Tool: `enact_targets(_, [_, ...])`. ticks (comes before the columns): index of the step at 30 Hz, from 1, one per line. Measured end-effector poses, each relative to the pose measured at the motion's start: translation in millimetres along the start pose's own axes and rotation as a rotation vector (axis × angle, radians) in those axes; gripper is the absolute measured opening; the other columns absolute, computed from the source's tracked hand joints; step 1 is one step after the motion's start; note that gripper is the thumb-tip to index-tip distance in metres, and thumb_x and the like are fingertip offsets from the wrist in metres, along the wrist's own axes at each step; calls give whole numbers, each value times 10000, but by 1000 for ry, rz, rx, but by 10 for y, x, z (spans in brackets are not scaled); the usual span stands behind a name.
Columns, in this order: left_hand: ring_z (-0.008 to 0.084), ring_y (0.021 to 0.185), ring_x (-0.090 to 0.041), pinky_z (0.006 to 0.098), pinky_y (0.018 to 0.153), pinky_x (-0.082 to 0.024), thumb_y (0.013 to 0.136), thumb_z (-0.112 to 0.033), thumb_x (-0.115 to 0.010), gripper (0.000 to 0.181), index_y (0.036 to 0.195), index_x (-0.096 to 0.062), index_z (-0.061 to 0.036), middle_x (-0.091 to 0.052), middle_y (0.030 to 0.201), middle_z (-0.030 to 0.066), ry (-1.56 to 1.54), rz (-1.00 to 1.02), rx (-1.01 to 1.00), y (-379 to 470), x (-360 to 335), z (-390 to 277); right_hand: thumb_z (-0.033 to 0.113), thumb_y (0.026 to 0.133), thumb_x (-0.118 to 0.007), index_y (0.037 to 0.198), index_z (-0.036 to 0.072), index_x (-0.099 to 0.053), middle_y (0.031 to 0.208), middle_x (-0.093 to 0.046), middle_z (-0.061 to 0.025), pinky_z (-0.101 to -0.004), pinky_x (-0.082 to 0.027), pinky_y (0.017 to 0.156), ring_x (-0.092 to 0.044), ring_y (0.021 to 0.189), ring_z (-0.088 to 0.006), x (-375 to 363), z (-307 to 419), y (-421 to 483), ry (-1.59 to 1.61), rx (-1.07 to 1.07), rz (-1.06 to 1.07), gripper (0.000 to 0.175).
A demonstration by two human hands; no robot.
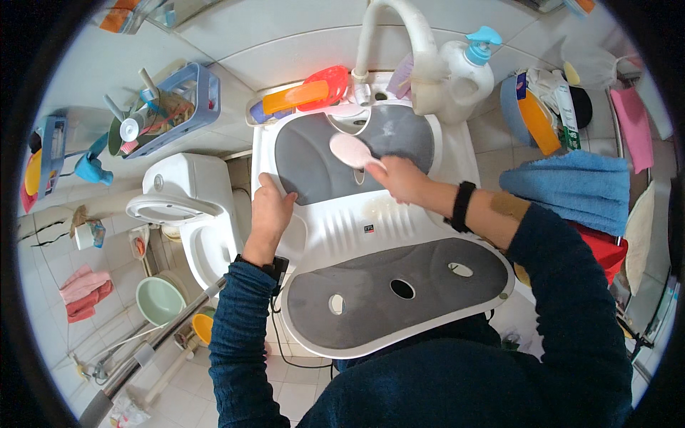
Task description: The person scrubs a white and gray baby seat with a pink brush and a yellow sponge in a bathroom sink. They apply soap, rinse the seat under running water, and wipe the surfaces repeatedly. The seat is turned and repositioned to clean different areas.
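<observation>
My right hand [401, 179] grips the handle of a pale pink oval brush [350, 151], held over a grey padded panel [310, 155] with a white rim. That panel lies across the white sink basin [455, 160], below the faucet. At the panel's left edge is my left hand [272, 211], fingers bent around the rim. A second grey padded panel [364, 294], rounded and with several oval holes, rests at the near edge against my body. Between the two panels shows the ribbed white washboard part of the sink [364, 227]. The brush's underside is hidden.
Behind the panel stand a curved white faucet [398, 16], an orange object [295, 96] on a red dish, and a white pump bottle [465, 75]. A toilet [200, 230] is at left. Blue towel [570, 190] and a basin of bottles [514, 109] are at right.
</observation>
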State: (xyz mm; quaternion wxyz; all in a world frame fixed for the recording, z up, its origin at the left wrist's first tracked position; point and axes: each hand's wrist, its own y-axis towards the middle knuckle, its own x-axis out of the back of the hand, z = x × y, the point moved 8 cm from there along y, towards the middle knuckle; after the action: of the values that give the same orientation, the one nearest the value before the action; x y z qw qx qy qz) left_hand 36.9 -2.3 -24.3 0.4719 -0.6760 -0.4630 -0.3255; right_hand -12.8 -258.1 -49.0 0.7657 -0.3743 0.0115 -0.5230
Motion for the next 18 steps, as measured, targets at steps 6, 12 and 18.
enact_targets(6, [482,846,-632,500,754,-521,778,-156,-752,525,1050,-355,53,-625,873,333,-6,-8,-1,8,17,-4,488,961,-455,861,-39,-646,691,-652,-221,-485,-503,661,-664,693,-387,86,-18,20,-224,57,-34,569])
enact_targets(12, [479,845,-634,496,748,-523,775,-146,-749,517,1051,-359,53,-626,877,330,1,-16,-1,3,-13,17,480,959,-462,843,-29,-640,749,-650,-249,-492,-497,696,-653,753,-421,-65,-127,74,-103,85,-48,552])
enact_targets(18, [481,823,-635,499,731,-523,784,-149,-741,514,1058,-356,54,-629,870,323,-9,-25,-30,26,-12,30,460,951,-478,831,-22,-646,771,-653,-257,-505,-497,690,-650,741,-427,24,-17,52,-358,205,-98,524])
